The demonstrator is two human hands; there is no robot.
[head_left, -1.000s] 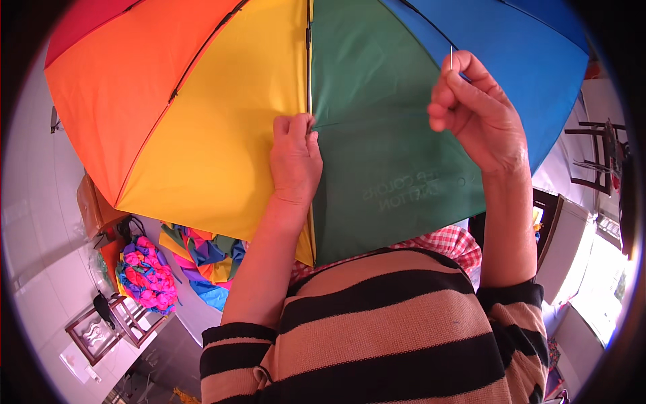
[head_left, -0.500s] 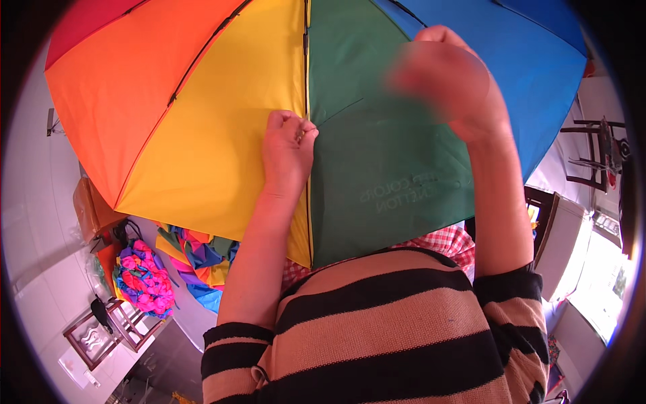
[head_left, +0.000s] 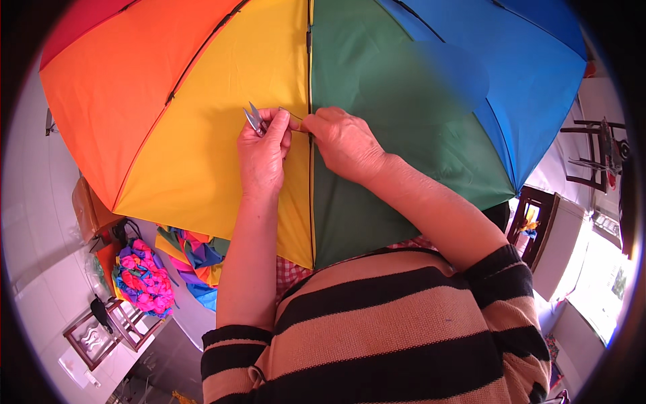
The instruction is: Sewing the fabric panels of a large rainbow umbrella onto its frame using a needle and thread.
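Note:
An opened umbrella [head_left: 222,155] spreads its underside before me, with red, orange, yellow, green and blue panels and dark thin ribs [head_left: 309,74]. My left hand [head_left: 262,161] is closed around small metal thread snips [head_left: 254,121], their blades pointing up past the fingers, over the yellow panel. A thin dark strand [head_left: 291,113] shows between its fingertips and my right hand [head_left: 348,145]. That hand is closed in a pinch beside the rib at the yellow-green seam, its fingertips nearly meeting the left ones. What it pinches is hidden.
To the lower left lie a bunched pink and multicolored cloth bundle [head_left: 145,279] and folded rainbow fabric [head_left: 195,259]. A wooden stool [head_left: 94,333] is beyond them. Dark chair frames [head_left: 595,155] and a bright window [head_left: 602,283] are at the right.
My right hand has come down and left from the upper green panel to the center rib. The left hand has shifted slightly left and turned, so the snips' blades now show.

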